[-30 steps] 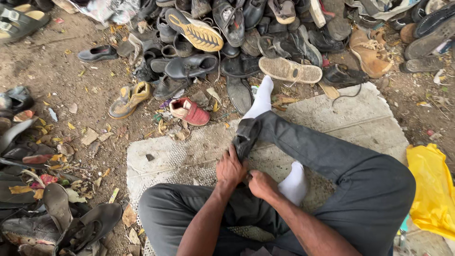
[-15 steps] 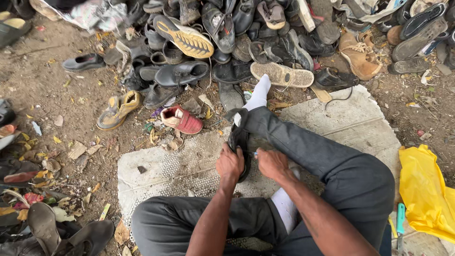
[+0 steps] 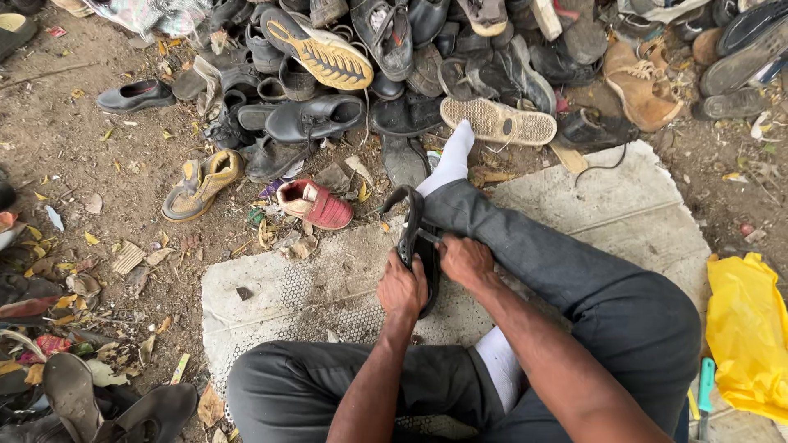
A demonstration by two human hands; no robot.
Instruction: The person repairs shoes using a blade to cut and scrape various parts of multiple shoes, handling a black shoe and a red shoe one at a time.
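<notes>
Both hands hold a black sandal (image 3: 413, 238) — left hand (image 3: 402, 289) gripping its side, right hand (image 3: 465, 260) pinching a small, hard-to-make-out tool.

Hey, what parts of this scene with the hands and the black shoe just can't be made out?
Head view only:
- Left hand: fingertips hidden behind the black shoe, so its grip is unclear.
- Right hand: the thin tool it seems to press at the shoe is too small to identify.
- Shoe's lower part: covered by both hands.
- Yellow bag: cut off by the right edge.
- Shoe pile: cut off by the top edge.
</notes>
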